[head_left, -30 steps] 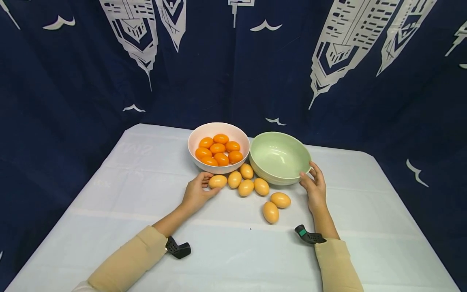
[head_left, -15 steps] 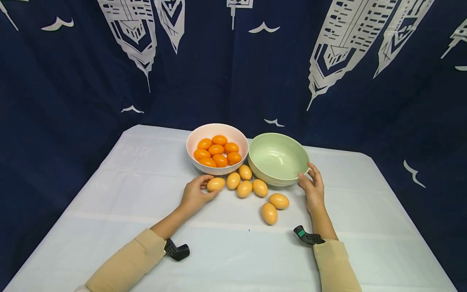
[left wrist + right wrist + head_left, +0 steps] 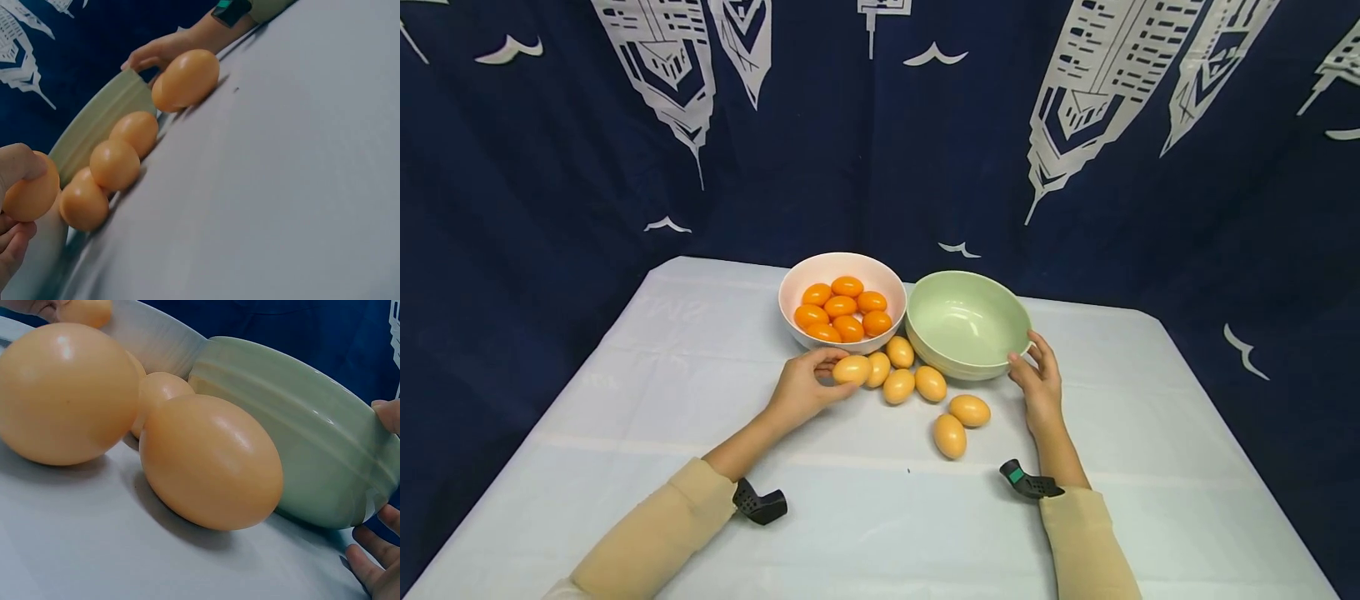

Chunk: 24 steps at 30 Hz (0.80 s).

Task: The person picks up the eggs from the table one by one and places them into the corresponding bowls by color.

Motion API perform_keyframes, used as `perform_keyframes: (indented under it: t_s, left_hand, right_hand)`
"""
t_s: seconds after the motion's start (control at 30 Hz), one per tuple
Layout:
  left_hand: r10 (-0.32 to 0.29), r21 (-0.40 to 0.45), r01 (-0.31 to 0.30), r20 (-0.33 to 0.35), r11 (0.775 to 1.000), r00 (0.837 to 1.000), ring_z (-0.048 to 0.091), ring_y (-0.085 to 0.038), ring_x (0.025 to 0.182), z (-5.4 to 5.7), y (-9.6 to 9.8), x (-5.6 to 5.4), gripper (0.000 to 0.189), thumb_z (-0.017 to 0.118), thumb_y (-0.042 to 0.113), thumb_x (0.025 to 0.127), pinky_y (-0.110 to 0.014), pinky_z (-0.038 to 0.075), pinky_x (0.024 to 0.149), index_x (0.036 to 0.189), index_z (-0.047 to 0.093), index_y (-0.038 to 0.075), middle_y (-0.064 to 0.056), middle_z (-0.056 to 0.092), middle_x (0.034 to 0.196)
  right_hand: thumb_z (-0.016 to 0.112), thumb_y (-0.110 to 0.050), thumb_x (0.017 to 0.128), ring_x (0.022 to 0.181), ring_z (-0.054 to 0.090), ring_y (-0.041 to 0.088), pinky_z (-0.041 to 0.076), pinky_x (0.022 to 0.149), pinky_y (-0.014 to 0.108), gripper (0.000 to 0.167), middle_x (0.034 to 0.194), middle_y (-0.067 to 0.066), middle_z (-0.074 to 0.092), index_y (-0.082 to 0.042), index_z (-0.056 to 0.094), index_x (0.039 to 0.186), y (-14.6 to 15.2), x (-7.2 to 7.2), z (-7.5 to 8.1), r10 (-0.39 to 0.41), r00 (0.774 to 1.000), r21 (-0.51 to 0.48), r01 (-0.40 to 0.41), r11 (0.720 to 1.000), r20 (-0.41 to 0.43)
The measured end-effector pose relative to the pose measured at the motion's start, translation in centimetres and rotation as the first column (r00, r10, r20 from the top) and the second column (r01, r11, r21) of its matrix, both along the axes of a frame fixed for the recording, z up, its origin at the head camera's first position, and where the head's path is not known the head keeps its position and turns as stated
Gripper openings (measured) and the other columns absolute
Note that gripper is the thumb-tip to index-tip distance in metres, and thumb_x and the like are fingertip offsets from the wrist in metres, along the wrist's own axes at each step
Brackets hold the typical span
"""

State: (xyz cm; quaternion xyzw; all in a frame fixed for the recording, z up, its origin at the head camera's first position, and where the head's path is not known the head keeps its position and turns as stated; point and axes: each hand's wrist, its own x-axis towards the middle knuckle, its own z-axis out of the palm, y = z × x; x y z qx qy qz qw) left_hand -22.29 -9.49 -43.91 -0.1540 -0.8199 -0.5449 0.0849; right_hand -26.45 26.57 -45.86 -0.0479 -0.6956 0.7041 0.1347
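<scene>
Head view showed us the left hand (image 3: 803,390) pinching a yellow egg (image 3: 852,370) between thumb and fingers, just near of the pink bowl (image 3: 842,265) of orange ovals (image 3: 840,307); rightward lay six loose yellow eggs (image 3: 898,387), then the green bowl (image 3: 967,323), gripped by the right hand (image 3: 1041,387), fingers parted.

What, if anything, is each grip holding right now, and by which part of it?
The left grip pinches a pale orange egg around the end nearer the palm. The right grip holds the green bowl by its right side, at the rim.
</scene>
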Motion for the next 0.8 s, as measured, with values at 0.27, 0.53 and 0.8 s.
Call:
perform_keyframes:
  t_s: [0.27, 0.53, 0.8]
  left_hand:
    - [-0.062, 0.019, 0.062, -0.007, 0.998, 0.998, 0.065, -0.022, 0.097, 1.3, 2.0, -0.8, 0.046, 0.086, 0.015, 0.075, -0.027, 0.054, 0.085, 0.114, 0.068, 0.000, -0.011, 0.068, 0.110]
    - [-0.090, 0.063, 0.090, 0.003, 0.994, 0.996, 0.066, -0.021, 0.095, 2.3, 4.7, -1.5, 0.045, 0.085, 0.013, 0.075, -0.026, 0.054, 0.084, 0.115, 0.067, 0.001, -0.010, 0.069, 0.109]
    - [-0.112, 0.048, 0.111, 0.007, 0.993, 0.994, 0.066, -0.020, 0.092, 3.0, 7.2, -2.6, 0.045, 0.085, 0.015, 0.075, -0.025, 0.054, 0.082, 0.114, 0.067, 0.002, -0.009, 0.069, 0.105]
  right_hand:
    - [0.060, -0.012, 0.096, 0.110, 0.049, 0.011, 0.048, 0.081, 0.018, 0.058, 0.148, 0.013, 0.038, -0.015, 0.037, 0.150, 0.1, 0.0, 0.2, 0.013, 1.000, -0.010, -0.013, 1.000, 0.004]
    - [0.060, -0.013, 0.097, 0.111, 0.049, 0.012, 0.049, 0.082, 0.019, 0.058, 0.148, 0.013, 0.038, -0.014, 0.037, 0.149, 0.2, 0.1, 0.4, 0.012, 1.000, 0.001, -0.012, 1.000, -0.005]
    - [0.060, -0.014, 0.097, 0.109, 0.049, 0.012, 0.048, 0.081, 0.019, 0.058, 0.147, 0.013, 0.039, -0.013, 0.036, 0.150, 0.2, 0.2, 0.4, 0.019, 1.000, 0.002, -0.019, 1.000, 0.003]
